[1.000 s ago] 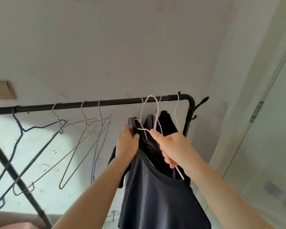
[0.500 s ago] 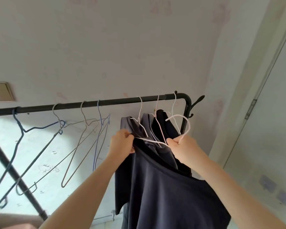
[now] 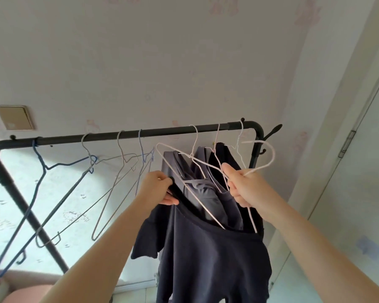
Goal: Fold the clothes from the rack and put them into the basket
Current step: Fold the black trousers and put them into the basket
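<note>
Dark navy cotton fills the near view: a t-shirt (image 3: 208, 259) hangs at six o'clock, its neckline stretched between both hands. The left hand (image 3: 160, 189), at about nine o'clock from the shirt's collar, pinches the neckline edge between thumb and curled fingers. The right hand (image 3: 247, 189), at three o'clock, has its fingers curled round the neck of a white wire hanger (image 3: 208, 173); the hanger's hook is off the bar, tilted toward two o'clock, and one shoulder of it is out of the collar while the lower end is still inside. Behind, a grey garment (image 3: 206, 193) and a black garment (image 3: 223, 158) hang on white hangers. Farther back, the black rack (image 3: 127, 135) crosses at twelve o'clock, with empty hangers (image 3: 118, 182) toward ten o'clock. A tan wall plate (image 3: 14, 117) sits beyond.
</note>
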A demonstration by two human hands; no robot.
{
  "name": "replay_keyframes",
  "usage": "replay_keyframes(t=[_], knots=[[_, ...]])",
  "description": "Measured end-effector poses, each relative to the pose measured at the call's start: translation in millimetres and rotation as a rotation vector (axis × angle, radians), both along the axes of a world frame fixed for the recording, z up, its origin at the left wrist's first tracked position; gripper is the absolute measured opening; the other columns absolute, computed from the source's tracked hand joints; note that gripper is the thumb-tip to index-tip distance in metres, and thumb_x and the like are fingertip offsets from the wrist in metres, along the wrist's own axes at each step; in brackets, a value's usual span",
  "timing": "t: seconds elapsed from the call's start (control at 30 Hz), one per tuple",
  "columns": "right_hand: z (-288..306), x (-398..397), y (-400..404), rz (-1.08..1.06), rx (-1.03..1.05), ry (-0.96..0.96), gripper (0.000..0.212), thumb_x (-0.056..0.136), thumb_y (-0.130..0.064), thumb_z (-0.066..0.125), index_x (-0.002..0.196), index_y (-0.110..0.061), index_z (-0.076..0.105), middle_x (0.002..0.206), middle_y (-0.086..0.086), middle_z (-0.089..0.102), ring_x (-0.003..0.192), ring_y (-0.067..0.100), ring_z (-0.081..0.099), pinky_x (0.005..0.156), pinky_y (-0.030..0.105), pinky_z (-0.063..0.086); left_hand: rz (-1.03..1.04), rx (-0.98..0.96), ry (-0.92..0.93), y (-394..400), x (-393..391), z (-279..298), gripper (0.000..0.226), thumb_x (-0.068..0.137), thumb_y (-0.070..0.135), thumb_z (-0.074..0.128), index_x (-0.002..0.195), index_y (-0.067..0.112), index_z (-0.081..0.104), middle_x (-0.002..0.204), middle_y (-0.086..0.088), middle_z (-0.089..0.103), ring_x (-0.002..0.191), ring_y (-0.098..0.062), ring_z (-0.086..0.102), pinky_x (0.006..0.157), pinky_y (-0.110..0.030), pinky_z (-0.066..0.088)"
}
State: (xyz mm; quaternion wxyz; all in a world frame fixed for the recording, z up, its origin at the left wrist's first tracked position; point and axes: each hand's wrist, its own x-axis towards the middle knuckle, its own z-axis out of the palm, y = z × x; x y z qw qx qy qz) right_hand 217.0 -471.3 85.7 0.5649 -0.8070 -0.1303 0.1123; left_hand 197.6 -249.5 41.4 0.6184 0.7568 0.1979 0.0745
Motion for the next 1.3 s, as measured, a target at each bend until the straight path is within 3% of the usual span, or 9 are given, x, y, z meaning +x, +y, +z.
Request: replay_keyframes(t=[0.1,0.3,0.53,0.67,0.83,1.0,1.1,1.17,1.3], knots=[[0,10,23,0.03,-0.042,0.039,0.049,0.095,-0.042,0.052,0.057,-0.023,0.028,0.049,-0.004,0.023,0.04,0.011,0.018,0.038,0.019,0.015,-0.056,0.073,0.044,-12,-8,-9,0.007,0.095,0.008,0.05,0.089,0.006,0.054,0.078,-0.024,0.069,0.059,-0.033,0.071,0.06,-0.04,0.061],[8,45,84,0.029,-0.009,0.14,0.021,0.092,-0.002,0.043,0.072,-0.011,0.045,0.06,0.004,0.037,0.042,0.01,0.032,0.038,0.018,0.02,-0.051,0.069,0.074,-15,-30,-29,0.005,0.094,0.01,0.05,0.093,0.007,0.053,0.077,-0.022,0.071,0.06,-0.031,0.072,0.08,-0.056,0.056],[16,95,152,-0.057,-0.1,0.041,0.025,0.098,-0.005,0.039,0.12,0.0,0.051,0.078,0.012,0.065,0.06,0.015,0.062,0.048,0.021,0.044,-0.018,0.098,0.009,6,-54,-30,0.026,0.094,0.006,0.042,0.109,0.019,0.059,0.071,-0.008,0.06,0.058,-0.029,0.072,0.075,-0.046,0.059],[9,108,168,-0.079,-0.173,0.027,0.031,0.099,-0.006,0.038,0.129,0.0,0.045,0.084,0.015,0.065,0.063,0.017,0.064,0.051,0.023,0.047,0.014,0.082,0.035,21,-63,-28,0.027,0.093,0.006,0.04,0.093,0.014,0.066,0.072,-0.017,0.072,0.061,-0.029,0.072,0.08,-0.048,0.058],[-12,107,175,-0.087,-0.281,0.011,0.023,0.098,-0.004,0.042,0.119,0.004,0.049,0.082,0.016,0.064,0.081,0.025,0.068,0.058,0.023,0.047,0.05,-0.004,0.006,39,-73,-30,0.023,0.092,0.001,0.043,0.093,0.006,0.065,0.077,-0.019,0.072,0.066,-0.033,0.073,0.082,-0.052,0.057],[-31,100,174,-0.091,-0.327,-0.011,0.02,0.095,0.0,0.047,0.075,-0.003,0.05,0.077,0.016,0.066,0.086,0.028,0.069,0.082,0.034,0.056,0.058,-0.073,-0.011,47,-86,-34,0.014,0.09,-0.004,0.051,0.095,-0.001,0.063,0.087,-0.023,0.071,0.069,-0.03,0.074,0.078,-0.044,0.06],[-35,90,170,-0.073,-0.376,-0.088,0.011,0.09,0.0,0.051,0.089,0.007,0.059,0.086,0.022,0.067,0.08,0.031,0.067,0.082,0.041,0.058,0.074,-0.096,-0.017,48,-90,-36,0.011,0.09,-0.005,0.053,0.096,-0.002,0.062,0.09,-0.025,0.07,0.07,-0.03,0.074,0.078,-0.042,0.06],[-34,82,165,-0.065,-0.507,-0.222,0.017,0.088,-0.004,0.052,0.095,0.01,0.059,0.091,0.021,0.066,0.089,0.033,0.063,0.079,0.034,0.052,0.085,-0.111,-0.022,45,-93,-37,0.011,0.09,-0.005,0.055,0.099,-0.005,0.061,0.088,-0.024,0.071,0.07,-0.03,0.074,0.078,-0.042,0.06],[-28,61,152,-0.012,-0.66,-0.454,0.034,0.088,-0.004,0.05,0.06,-0.012,0.033,0.062,0.004,0.034,0.067,0.025,0.04,0.071,0.027,0.031,0.126,-0.11,-0.052,37,-102,-32,0.012,0.09,-0.004,0.056,0.101,-0.005,0.06,0.092,-0.024,0.069,0.071,-0.03,0.074,0.074,-0.038,0.061]])
